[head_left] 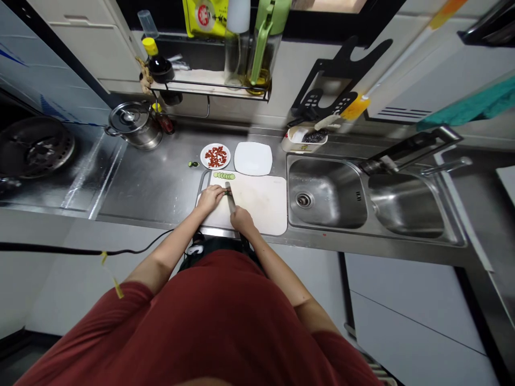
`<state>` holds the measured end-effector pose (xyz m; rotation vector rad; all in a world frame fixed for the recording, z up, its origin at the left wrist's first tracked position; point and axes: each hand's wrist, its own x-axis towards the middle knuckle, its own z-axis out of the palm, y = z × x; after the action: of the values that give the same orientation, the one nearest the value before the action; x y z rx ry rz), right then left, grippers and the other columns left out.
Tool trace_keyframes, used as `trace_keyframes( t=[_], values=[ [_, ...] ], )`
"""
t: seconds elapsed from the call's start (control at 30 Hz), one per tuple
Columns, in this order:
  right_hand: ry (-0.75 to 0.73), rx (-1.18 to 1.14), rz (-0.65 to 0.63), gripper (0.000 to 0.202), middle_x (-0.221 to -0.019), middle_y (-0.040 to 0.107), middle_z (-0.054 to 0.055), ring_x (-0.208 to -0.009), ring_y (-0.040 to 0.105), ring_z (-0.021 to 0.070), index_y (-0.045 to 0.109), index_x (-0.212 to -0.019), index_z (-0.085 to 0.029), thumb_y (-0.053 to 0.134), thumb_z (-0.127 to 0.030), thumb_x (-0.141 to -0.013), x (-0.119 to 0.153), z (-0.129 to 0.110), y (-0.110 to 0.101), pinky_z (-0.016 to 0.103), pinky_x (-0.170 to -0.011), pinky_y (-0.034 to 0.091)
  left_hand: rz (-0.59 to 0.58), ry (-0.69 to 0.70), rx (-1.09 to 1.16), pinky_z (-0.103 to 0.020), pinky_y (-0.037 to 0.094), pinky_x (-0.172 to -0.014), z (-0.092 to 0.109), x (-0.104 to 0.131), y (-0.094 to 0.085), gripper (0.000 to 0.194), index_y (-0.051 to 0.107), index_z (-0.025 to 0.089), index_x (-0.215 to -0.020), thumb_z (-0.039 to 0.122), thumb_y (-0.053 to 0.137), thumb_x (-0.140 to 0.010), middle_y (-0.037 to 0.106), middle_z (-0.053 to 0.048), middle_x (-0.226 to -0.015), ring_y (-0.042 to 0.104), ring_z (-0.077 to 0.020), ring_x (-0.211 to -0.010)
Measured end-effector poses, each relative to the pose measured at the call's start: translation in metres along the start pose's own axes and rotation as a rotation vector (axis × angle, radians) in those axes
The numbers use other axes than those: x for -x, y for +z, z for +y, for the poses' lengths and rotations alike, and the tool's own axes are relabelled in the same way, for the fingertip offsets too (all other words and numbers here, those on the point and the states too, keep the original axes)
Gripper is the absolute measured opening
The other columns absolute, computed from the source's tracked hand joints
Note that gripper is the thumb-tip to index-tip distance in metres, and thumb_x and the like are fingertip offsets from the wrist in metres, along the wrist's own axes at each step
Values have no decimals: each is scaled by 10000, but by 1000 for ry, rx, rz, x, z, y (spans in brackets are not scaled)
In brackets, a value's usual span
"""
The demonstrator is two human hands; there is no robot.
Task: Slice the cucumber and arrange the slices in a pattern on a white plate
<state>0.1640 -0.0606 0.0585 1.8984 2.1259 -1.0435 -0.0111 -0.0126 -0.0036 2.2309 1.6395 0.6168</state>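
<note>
My right hand [242, 220] is closed round the handle of a kitchen knife [231, 201], its blade pointing away from me over the white cutting board [261, 206]. To the left of the blade, my left hand [212, 198] presses its fingertips on a small dark-green piece of cucumber [227, 192], mostly hidden by fingers and blade. A row of thin cucumber slices [224, 176] lies along the board's far edge. Beyond it stand a plate of chopped red pieces [216, 156] and a bare white square plate [253, 158]. Cucumber ends [193, 164] lie on the steel counter.
A double sink [328, 193] with a faucet [414, 150] is right of the board. At the back left stand a lidded steel pot [134, 126] and a red bottle [164, 122]. A wall rack [201, 86] holds bottles and an oil jug [263, 48]. A wok [34, 147] sits far left.
</note>
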Motion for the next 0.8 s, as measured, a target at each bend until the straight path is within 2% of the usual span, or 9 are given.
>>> trace_keyframes(
  t=[0.8],
  values=[
    [14, -23, -1, 295, -1120, 666, 171, -1052, 629, 254, 590, -1113, -106, 396, -162, -897, -11, -6, -2, 312, -854, 462, -2, 15, 2, -336, 463, -904, 0, 0, -1, 270, 697, 232, -1094, 285, 484, -935, 677, -54, -1030, 583, -205, -980]
  ],
)
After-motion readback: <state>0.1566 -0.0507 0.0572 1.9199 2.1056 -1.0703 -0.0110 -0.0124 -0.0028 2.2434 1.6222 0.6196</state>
